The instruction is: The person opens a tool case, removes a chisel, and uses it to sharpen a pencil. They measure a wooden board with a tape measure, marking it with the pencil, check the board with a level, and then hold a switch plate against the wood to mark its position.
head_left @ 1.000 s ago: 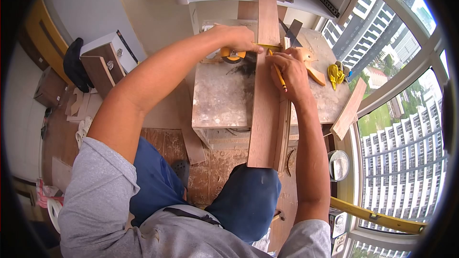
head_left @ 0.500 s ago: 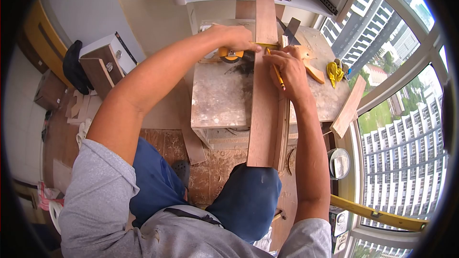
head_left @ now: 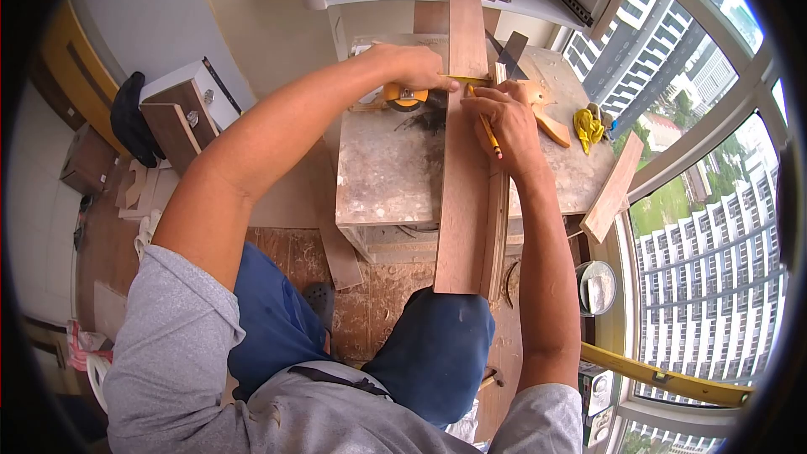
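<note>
A long reddish-brown wooden board (head_left: 464,202) lies lengthwise over the workbench, its near end at my left-side view of the right knee. My left hand (head_left: 410,67) is closed at the board's left edge, holding a tape measure (head_left: 407,99). The yellow tape blade (head_left: 472,78) stretches across the board. In my right hand (head_left: 509,122) is a yellow pencil (head_left: 491,136), pinched with its tip end hidden near the fingers. That hand rests on the board's right side, next to a narrow wooden strip (head_left: 498,227).
A worn workbench (head_left: 378,176) carries a handsaw with a wooden handle (head_left: 551,122) and yellow gloves (head_left: 591,128). An offcut (head_left: 614,189) leans at the right edge. A yellow spirit level (head_left: 664,377) and a round tin (head_left: 596,287) stand by the windows.
</note>
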{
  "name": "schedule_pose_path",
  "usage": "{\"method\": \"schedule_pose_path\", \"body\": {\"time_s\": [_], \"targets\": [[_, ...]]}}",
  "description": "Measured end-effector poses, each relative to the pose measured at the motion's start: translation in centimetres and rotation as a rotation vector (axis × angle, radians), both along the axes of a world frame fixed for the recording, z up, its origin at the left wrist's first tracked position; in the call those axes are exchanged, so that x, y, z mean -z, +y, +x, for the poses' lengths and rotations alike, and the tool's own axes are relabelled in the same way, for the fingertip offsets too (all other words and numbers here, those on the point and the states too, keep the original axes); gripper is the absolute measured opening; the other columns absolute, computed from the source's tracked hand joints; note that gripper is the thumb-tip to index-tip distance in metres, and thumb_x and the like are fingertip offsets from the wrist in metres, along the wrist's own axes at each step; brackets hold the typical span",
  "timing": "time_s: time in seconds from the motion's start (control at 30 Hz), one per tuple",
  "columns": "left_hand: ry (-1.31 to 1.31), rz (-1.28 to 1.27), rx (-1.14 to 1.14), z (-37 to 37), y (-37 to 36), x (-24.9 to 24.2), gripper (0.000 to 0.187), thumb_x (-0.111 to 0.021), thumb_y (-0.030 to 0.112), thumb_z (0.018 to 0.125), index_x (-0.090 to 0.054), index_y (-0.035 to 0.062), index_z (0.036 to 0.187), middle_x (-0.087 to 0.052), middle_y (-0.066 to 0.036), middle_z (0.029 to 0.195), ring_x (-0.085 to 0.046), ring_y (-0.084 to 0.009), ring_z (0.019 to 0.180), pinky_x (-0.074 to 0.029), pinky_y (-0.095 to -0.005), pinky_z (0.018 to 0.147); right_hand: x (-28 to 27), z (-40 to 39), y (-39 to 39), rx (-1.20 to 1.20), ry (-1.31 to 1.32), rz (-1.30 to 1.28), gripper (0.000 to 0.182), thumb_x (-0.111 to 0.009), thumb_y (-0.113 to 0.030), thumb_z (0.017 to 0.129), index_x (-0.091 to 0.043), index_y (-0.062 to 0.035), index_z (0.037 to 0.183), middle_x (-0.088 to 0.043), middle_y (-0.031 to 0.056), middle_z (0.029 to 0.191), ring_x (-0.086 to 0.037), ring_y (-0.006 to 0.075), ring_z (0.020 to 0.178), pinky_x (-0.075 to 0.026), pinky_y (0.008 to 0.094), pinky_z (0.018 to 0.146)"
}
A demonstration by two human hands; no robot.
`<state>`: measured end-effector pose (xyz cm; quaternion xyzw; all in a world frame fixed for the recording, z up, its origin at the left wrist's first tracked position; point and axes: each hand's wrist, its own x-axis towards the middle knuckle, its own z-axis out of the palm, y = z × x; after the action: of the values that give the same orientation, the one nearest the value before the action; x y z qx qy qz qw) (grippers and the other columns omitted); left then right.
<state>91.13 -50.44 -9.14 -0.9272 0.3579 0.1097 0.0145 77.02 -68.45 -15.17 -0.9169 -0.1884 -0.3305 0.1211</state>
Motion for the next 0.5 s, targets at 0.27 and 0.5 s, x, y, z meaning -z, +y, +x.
{"method": "schedule_pose_path", "body": {"time_s": [0.27, 0.5], "targets": [[-0.014, 0.005, 0.002, 0.25, -0.07, 0.37, 0.076, -0.044, 0.071, 0.098, -0.074, 0.0007, 0.102, -0.073, -0.02, 0.102, -0.07, -0.0364, 0.099, -0.053, -0.0525, 0.083, -0.11, -0.18, 0.1, -0.003, -0.001, 0.006, 0.024, -0.066, -0.01, 0.087, -0.077, -0.0154, 0.107, -0.073, 0.0033, 0.117, -0.056, 0.0329, 0.114, -0.047, 0.0403, 0.101], [-0.008, -0.002, 0.023, 0.75, -0.11, 0.69, 0.077, -0.044, 0.071, 0.098, -0.073, -0.0008, 0.1, -0.073, -0.022, 0.1, -0.07, -0.0382, 0.097, -0.052, -0.0532, 0.082, -0.12, -0.07, -0.02, -0.012, -0.016, 0.001, 0.023, -0.067, -0.01, 0.086, -0.077, -0.0153, 0.105, -0.074, 0.0031, 0.116, -0.057, 0.0322, 0.113, -0.047, 0.0405, 0.1]]}}
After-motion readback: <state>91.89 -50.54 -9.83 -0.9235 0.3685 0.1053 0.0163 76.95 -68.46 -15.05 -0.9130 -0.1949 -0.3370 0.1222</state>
